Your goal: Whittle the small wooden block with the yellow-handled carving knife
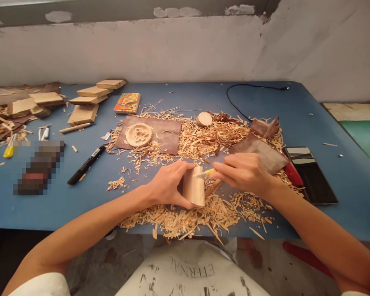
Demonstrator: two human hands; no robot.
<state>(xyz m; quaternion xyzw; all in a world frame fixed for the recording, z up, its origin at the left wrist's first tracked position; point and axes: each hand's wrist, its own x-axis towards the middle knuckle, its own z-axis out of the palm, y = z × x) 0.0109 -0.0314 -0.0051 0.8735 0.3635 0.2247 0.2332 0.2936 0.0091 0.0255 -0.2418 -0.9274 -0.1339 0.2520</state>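
Note:
My left hand (170, 184) grips a pale wooden block (193, 191) by its ends, thumb at the near end and fingers at the far end. A yellow-handled cutter (209, 172) is pinched in my right hand (242, 172), its tip at the block's upper face. Curled wood shavings (197, 220) lie under and in front of the block. Beyond my hands, a carved round wooden piece (139, 135) rests on a brown sandpaper sheet (169, 137). A small round wood slice (204, 119) sits on more shavings.
Wooden blocks (94, 91) and a patterned box (127, 103) stand at the back left. A black marker (86, 165) lies left of my hands. At the right are a phone (319, 181), a red object (292, 173) and a black cable (234, 102).

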